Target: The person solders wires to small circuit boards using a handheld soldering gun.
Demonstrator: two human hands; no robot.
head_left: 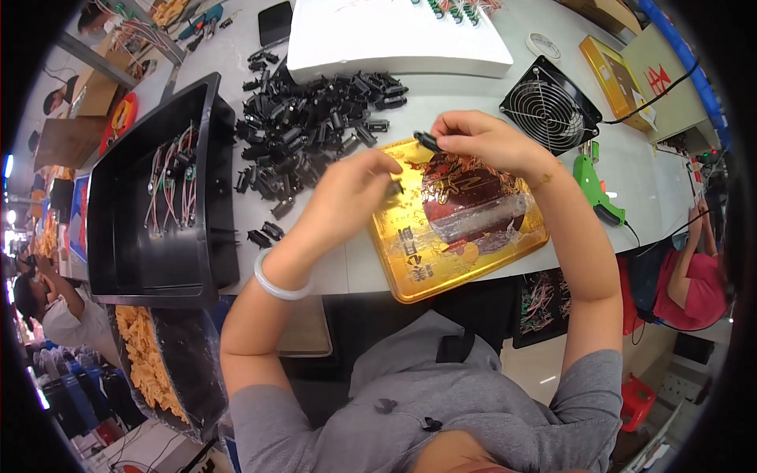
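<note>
Over the far edge of a gold tin (394, 252) with a dark red round print, my right hand (485, 142) pinches a small black plastic part (428, 142) between thumb and fingers. My left hand (355, 185), with a pale bangle on its wrist, is curled above the tin's left side. At its fingertips is another small dark part (394, 188), partly covered by the fingers. Left of the tin spreads a heap of similar black plastic parts (296, 142), a few lying apart near the table's front edge.
A black tray (225, 260) with wired circuit boards (173, 177) stands on the left. Behind the heap is a white foam tray (394, 59). To the right are a black fan (550, 106) and a green glue gun (587, 185) with a cord. Other people sit at both sides.
</note>
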